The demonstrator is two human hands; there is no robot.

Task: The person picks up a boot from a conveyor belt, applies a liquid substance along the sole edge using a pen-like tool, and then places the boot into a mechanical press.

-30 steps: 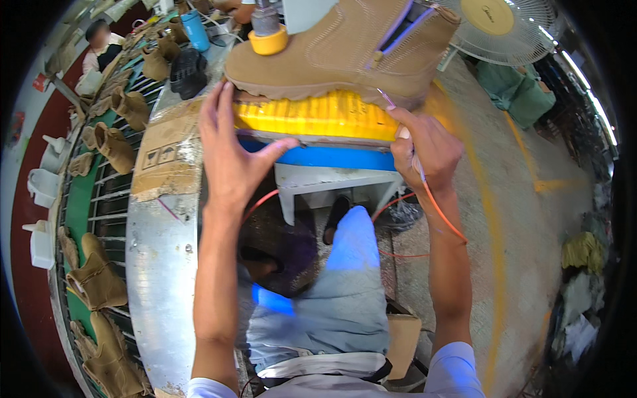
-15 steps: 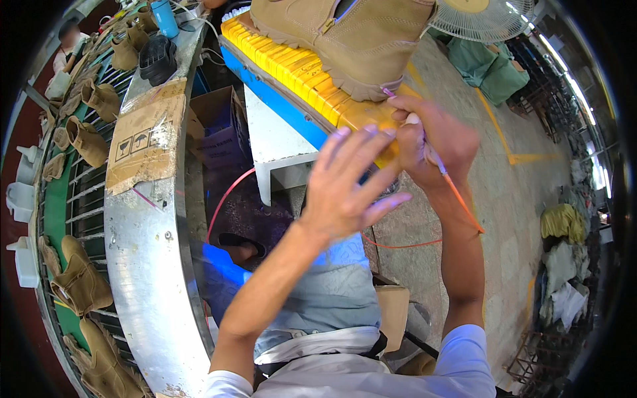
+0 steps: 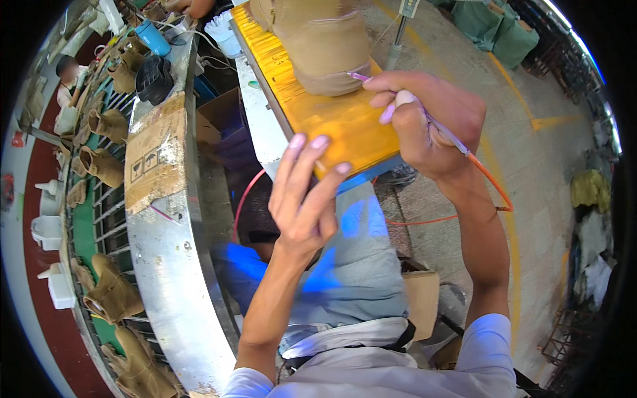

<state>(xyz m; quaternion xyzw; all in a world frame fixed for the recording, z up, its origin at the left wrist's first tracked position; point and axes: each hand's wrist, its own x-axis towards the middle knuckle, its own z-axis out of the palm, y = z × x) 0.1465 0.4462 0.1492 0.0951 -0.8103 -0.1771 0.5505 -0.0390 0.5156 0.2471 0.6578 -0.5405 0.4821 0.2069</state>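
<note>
At the left of the frame, 3 white plastic containers (image 3: 60, 286) stand beside a rack of tan boots (image 3: 113, 292). Next comes the metal bench (image 3: 166, 278), with a piece of cardboard (image 3: 156, 149) on its upper part.

Just left of the frame's centre, the person's left hand (image 3: 300, 209) has its fingers spread apart at the near edge of the yellow-topped stand (image 3: 358, 140). It does not grasp the boot, and how firmly the fingertips press is hard to tell. A flat, steady rest there would likely serve better than a hovering hand.

At the top centre, the tan boot (image 3: 325, 50) rests on the stand, heel toward the person, its upper part cut off by the frame.

Right of centre, the right hand (image 3: 439, 123) is clamped on a slim pen-like tool (image 3: 359, 77), fingers together, its tip at the band low on the heel; actual contact cannot be made out. A light, even stroke following the band's curve seems best, with the wrist steadied. The orange cord (image 3: 490, 176) loops beside the right forearm; leaving it slack should prevent tugging on the tip.
</note>
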